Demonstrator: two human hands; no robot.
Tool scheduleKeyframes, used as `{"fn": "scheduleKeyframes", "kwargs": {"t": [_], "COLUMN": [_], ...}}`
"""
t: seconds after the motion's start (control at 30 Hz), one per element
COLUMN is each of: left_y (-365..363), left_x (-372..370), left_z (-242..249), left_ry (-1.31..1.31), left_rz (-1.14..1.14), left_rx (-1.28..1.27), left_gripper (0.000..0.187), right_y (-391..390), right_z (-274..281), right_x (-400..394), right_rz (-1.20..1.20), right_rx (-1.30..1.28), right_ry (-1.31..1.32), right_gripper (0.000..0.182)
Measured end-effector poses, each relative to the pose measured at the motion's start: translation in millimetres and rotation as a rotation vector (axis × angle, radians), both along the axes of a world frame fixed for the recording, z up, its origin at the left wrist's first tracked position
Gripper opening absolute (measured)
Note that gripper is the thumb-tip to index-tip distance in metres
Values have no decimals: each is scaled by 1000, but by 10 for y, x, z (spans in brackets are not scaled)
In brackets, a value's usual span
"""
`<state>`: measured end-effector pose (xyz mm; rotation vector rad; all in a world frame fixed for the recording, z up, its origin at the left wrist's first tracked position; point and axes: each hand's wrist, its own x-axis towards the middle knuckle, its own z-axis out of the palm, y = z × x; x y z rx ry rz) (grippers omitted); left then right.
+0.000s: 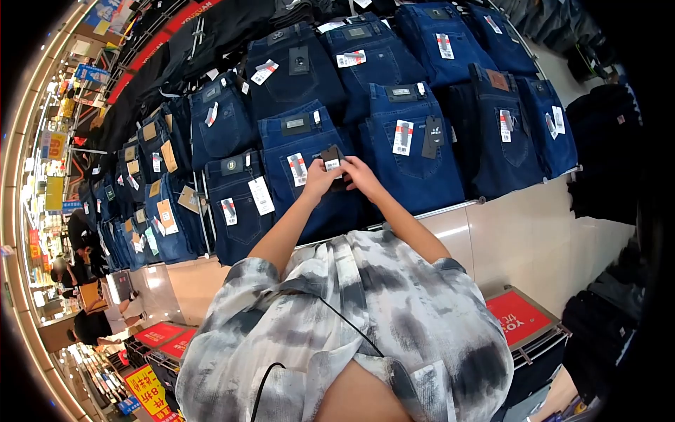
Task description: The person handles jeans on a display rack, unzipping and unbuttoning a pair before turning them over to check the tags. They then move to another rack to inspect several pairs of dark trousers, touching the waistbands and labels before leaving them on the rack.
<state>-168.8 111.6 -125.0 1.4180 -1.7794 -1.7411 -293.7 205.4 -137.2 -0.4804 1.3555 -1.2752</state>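
My left hand (pixel 320 181) is closed on a dark hang tag (pixel 330 153) with a white label on its lower part. My right hand (pixel 361 177) meets it from the other side, fingers bent and pinching the tag's right edge. Below both hands lies a folded pair of blue jeans (pixel 281 144) with a dark waistband patch. A red-and-white price tag (pixel 297 169) hangs on its pocket, just left of my left hand. To the right of my right hand is another folded pair of jeans (pixel 404 109) with its own tags.
Folded jeans (pixel 295 70) fill the sloping rack in rows, with a metal rail (pixel 450 208) along its front edge. Red-topped display stands (pixel 520 318) are behind me on both sides. Dark clothes (pixel 605 155) hang at the right. Other people (pixel 95 323) are far left.
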Motion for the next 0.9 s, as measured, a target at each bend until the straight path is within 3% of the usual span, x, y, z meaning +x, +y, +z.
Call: {"fn": "scheduleKeyframes", "kwargs": {"t": [0.2, 0.37, 0.5, 0.67, 0.8, 0.83, 0.9], "left_y": [7, -119, -92, -51, -141, -167, -312], "left_x": [84, 221, 197, 228, 280, 271, 204], "left_z": [-56, 42, 106, -77, -150, 16, 380], "left_ry": [-24, -9, 24, 75, -96, -323, -435], "left_rz": [-109, -51, 10, 12, -125, -178, -156], "left_rx": [-76, 250, 273, 225, 31, -174, -451], "left_gripper": [28, 19, 17, 16, 24, 23, 21], "right_y": [-69, -66, -423, -1058, -1315, -1329, -1340], "right_z": [-309, 112, 11, 282, 254, 271, 238], "right_x": [160, 46, -252, -447, -413, -411, -407], "right_rz": [62, 292, -174, 41, 164, 150, 136], "right_rx": [12, 154, -132, 11, 134, 147, 187], "right_ry": [589, 787, 618, 444, 615, 604, 602], "right_gripper": [38, 45, 22, 26, 21, 20, 20]}}
